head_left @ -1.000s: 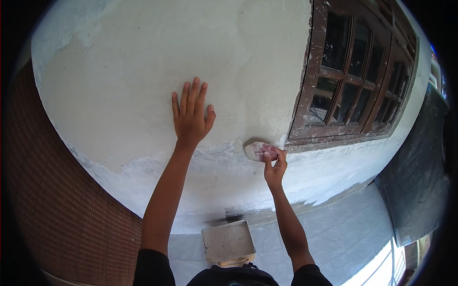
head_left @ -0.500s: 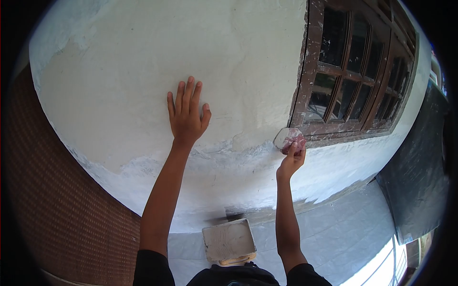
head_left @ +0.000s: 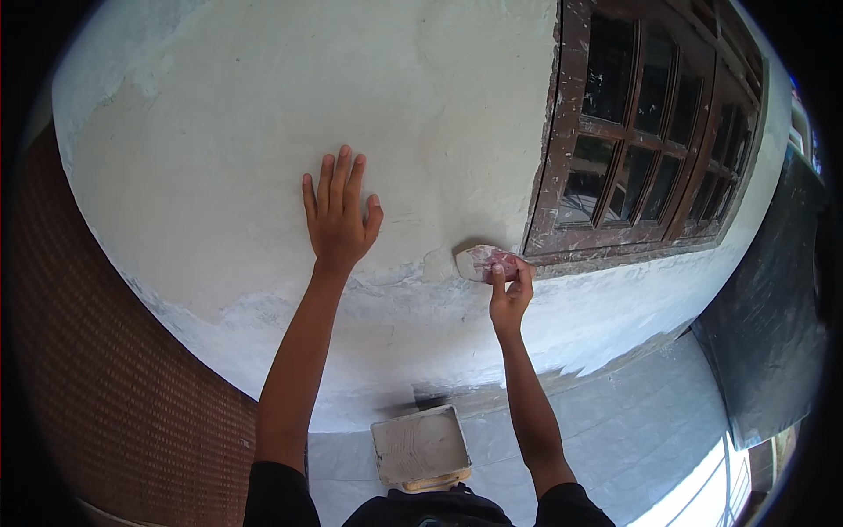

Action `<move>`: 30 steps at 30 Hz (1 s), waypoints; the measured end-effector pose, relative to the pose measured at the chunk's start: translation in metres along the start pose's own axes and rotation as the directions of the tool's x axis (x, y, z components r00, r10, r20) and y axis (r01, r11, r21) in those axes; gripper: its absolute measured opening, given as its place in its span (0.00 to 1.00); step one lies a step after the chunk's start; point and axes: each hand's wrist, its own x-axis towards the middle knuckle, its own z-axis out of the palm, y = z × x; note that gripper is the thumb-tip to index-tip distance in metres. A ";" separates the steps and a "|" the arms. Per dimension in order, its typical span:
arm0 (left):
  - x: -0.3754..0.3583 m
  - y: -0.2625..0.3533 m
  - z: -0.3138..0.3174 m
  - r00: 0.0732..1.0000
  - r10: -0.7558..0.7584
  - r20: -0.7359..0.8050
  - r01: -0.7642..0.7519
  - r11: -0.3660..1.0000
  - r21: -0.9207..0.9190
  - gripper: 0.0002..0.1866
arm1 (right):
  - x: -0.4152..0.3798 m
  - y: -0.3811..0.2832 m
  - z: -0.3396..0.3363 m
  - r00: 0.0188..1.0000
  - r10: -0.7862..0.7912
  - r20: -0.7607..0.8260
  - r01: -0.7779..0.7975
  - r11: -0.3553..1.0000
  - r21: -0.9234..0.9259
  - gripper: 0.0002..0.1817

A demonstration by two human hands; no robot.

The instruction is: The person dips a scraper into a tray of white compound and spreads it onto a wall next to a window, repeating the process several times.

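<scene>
Back from the window (head_left: 625, 136) slides the scraper (head_left: 477, 263), pinched in the right fingers (head_left: 498, 276) against the wall (head_left: 395, 105), left fingers (head_left: 339, 180) spread flat there, apparently for balance

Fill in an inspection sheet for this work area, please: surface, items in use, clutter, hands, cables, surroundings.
Surface: wall patchy, cream above, whiter below.
Items in use: smeared scraper at the wall; tray with pale paste, low down near the wall.
Clutter: pale splashes on the window frame.
Hands: left hand spread against the wall; right hand grips the scraper.
Cables: nothing seen.
Surroundings: woven panel left, dark sheet right, grey ground covering.
</scene>
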 end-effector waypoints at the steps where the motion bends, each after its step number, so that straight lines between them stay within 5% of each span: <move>1: -0.002 0.001 0.000 1.000 0.004 -0.007 -0.004 1.000 -0.005 0.29 | -0.002 -0.003 -0.001 0.994 -0.007 0.109 0.019 0.994 -0.106 0.15; 2: -0.003 0.002 -0.001 1.000 0.004 -0.004 -0.004 1.000 -0.007 0.29 | 0.004 0.000 -0.001 0.994 -0.004 0.109 0.016 0.994 -0.109 0.15; 3: -0.003 0.002 -0.001 1.000 0.000 0.004 0.000 1.000 -0.013 0.29 | 0.014 0.005 0.000 0.985 0.142 -0.102 -0.137 0.989 0.057 0.15; 5: -0.001 0.000 -0.001 1.000 -0.006 0.003 0.006 1.000 -0.007 0.29 | 0.031 0.006 -0.007 0.800 0.482 -0.357 -0.300 0.836 0.459 0.17; 6: -0.002 0.001 -0.001 1.000 -0.005 0.002 0.005 1.000 0.003 0.29 | 0.035 0.005 -0.012 0.772 0.458 -0.441 -0.262 0.862 0.435 0.17; 8: -0.001 0.001 -0.001 1.000 -0.002 -0.002 0.002 1.000 0.011 0.29 | 0.030 -0.007 -0.012 0.859 0.393 -0.327 -0.213 0.857 0.470 0.15; 10: -0.001 0.003 -0.002 1.000 -0.008 0.004 0.008 1.000 -0.004 0.29 | 0.013 0.002 -0.004 0.975 0.186 -0.121 -0.153 0.958 0.241 0.14; 12: -0.001 0.002 -0.002 1.000 -0.007 -0.001 0.007 1.000 -0.010 0.29 | 0.008 0.007 -0.005 0.996 -0.056 0.071 0.068 0.982 -0.177 0.14; 14: -0.003 0.002 -0.002 1.000 -0.003 -0.005 0.003 1.000 -0.011 0.30 | 0.022 0.014 -0.003 0.945 0.249 -0.213 -0.222 0.964 0.147 0.15; 16: -0.002 0.002 -0.001 1.000 -0.004 -0.007 0.004 1.000 0.001 0.30 | 0.038 -0.010 -0.006 0.787 0.467 -0.404 -0.239 0.834 0.497 0.15; 18: -0.002 0.002 -0.003 1.000 -0.017 -0.014 0.017 1.000 0.011 0.29 | 0.022 -0.009 -0.005 0.799 0.477 -0.366 -0.241 0.812 0.531 0.15; 20: 0.000 0.003 -0.001 0.999 -0.026 -0.019 0.026 1.000 0.010 0.29 | 0.000 -0.006 0.008 1.000 0.019 -0.014 -0.018 0.996 0.086 0.13; 22: -0.002 0.001 0.000 1.000 -0.006 -0.010 0.006 1.000 0.001 0.30 | -0.013 -0.014 0.008 0.918 -0.257 0.303 0.333 0.913 -0.234 0.13; 24: -0.003 0.002 0.000 1.000 -0.004 -0.004 0.004 1.000 -0.005 0.29 | -0.010 -0.014 0.011 0.908 -0.284 0.308 0.371 0.887 -0.277 0.13; 25: -0.002 0.001 -0.001 1.000 -0.006 -0.005 0.006 1.000 -0.007 0.29 | -0.006 -0.008 0.011 0.998 -0.057 0.023 0.060 0.984 -0.166 0.14; 26: -0.002 0.001 -0.001 1.000 -0.008 -0.006 0.008 1.000 0.000 0.29 | 0.000 -0.004 0.011 0.950 0.224 -0.219 -0.223 0.974 0.032 0.15; 28: -0.001 0.003 -0.003 1.000 -0.012 0.006 0.012 1.000 0.003 0.29 | 0.015 -0.005 0.001 0.822 0.398 -0.408 -0.225 0.884 0.410 0.15; 30: -0.001 0.002 -0.002 1.000 -0.008 -0.006 0.008 1.000 0.007 0.29 | 0.005 -0.007 0.003 0.823 0.407 -0.397 -0.199 0.861 0.469 0.15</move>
